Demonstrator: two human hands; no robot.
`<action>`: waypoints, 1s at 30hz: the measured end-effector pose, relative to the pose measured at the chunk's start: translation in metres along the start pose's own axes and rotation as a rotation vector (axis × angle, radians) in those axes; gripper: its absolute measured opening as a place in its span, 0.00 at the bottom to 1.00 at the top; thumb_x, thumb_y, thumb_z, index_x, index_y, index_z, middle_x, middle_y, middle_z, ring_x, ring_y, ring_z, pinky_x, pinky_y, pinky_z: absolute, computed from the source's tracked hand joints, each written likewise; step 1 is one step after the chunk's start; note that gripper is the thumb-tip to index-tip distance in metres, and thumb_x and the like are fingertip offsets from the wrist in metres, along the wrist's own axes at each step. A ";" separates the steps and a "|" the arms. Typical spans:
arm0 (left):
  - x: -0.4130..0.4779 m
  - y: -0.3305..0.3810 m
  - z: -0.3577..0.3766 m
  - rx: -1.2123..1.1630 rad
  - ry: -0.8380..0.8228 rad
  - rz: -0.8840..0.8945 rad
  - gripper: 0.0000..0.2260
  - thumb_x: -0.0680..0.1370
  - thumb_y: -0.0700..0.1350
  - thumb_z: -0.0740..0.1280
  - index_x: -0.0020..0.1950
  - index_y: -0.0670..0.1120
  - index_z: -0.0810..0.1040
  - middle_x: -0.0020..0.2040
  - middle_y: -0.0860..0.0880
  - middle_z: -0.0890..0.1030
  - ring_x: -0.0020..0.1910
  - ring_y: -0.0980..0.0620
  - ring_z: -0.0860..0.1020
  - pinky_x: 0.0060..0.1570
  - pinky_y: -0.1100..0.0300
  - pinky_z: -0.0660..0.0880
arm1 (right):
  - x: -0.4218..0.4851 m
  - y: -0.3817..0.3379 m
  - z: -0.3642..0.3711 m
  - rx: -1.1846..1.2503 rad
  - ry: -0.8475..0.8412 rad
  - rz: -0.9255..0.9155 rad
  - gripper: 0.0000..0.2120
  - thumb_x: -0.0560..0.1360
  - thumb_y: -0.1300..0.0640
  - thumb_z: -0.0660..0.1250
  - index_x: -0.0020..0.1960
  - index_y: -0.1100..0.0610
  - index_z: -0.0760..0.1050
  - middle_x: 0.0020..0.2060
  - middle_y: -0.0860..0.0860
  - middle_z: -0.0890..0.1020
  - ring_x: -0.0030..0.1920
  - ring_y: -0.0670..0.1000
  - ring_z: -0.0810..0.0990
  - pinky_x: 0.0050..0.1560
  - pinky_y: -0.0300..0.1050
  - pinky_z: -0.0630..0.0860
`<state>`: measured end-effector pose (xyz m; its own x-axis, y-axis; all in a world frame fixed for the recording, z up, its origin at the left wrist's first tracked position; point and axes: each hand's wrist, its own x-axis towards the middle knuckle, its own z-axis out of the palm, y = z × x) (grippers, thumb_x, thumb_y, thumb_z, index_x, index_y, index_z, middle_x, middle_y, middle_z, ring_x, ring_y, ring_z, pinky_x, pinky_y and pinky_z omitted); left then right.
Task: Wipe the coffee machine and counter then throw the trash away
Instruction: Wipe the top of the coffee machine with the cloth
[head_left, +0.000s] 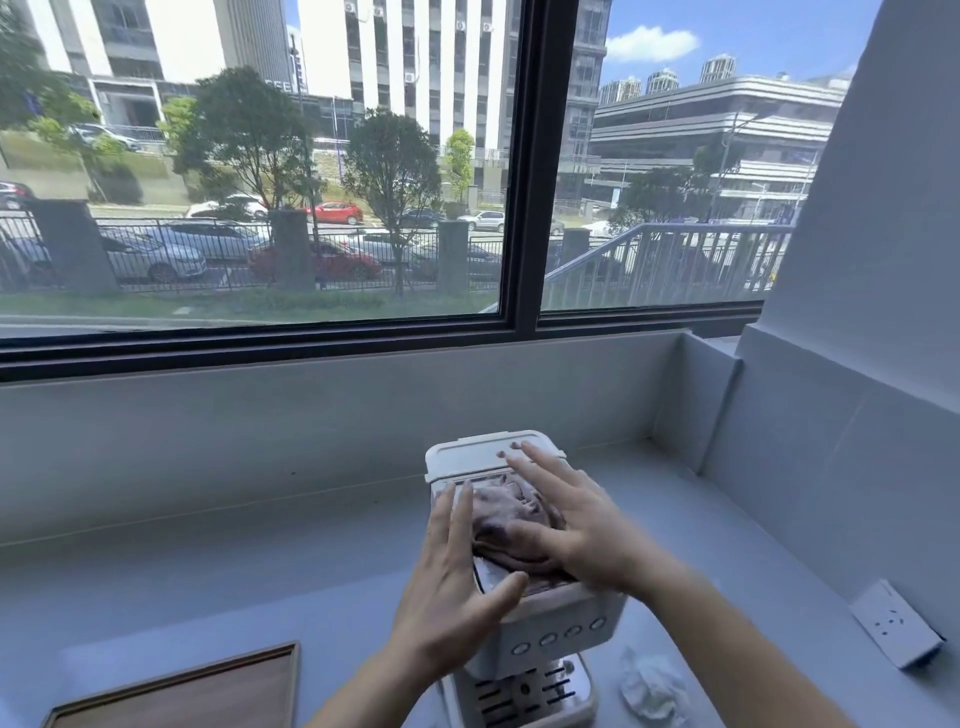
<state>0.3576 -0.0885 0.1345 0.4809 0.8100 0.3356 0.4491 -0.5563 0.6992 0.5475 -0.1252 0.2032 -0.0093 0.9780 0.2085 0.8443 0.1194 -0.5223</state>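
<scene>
Mauve-grey cloth (504, 512), bunched, is lying on the top deck of the white coffee machine (545, 639), which is standing on the grey counter (208, 571) below the window. Right hand (576, 519) is pressing flat on the cloth, fingers straight and spread, tips pointing toward the rear lid; it is the nearer hand for wiping. Left hand (447, 587) is bracing the machine's left flank, fingers straight, thumb across the front edge. Crumpled tissue (652, 688) is resting on the counter just right of the machine's base.
</scene>
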 end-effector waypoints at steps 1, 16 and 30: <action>0.001 0.001 -0.003 -0.004 0.023 0.012 0.41 0.69 0.66 0.63 0.75 0.68 0.42 0.79 0.61 0.41 0.76 0.64 0.37 0.74 0.60 0.48 | -0.014 0.006 0.001 -0.022 0.195 0.054 0.26 0.78 0.46 0.67 0.74 0.46 0.68 0.74 0.42 0.66 0.73 0.45 0.64 0.71 0.42 0.61; 0.058 0.001 -0.026 0.490 0.026 0.244 0.16 0.69 0.63 0.61 0.52 0.61 0.80 0.45 0.57 0.75 0.52 0.49 0.70 0.52 0.51 0.70 | -0.041 0.018 0.040 -0.278 0.133 0.385 0.49 0.70 0.24 0.33 0.80 0.53 0.46 0.81 0.49 0.49 0.79 0.49 0.51 0.74 0.47 0.59; 0.088 0.012 -0.015 0.560 -0.007 0.033 0.14 0.70 0.59 0.62 0.53 0.57 0.76 0.49 0.55 0.74 0.57 0.48 0.67 0.56 0.52 0.64 | -0.035 0.021 0.044 -0.347 0.174 0.363 0.32 0.79 0.34 0.37 0.77 0.46 0.57 0.79 0.48 0.55 0.71 0.52 0.63 0.61 0.50 0.72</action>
<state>0.3946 -0.0213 0.1819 0.5058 0.7904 0.3456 0.7641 -0.5964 0.2458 0.5419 -0.1490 0.1487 0.3804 0.8995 0.2149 0.9047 -0.3137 -0.2883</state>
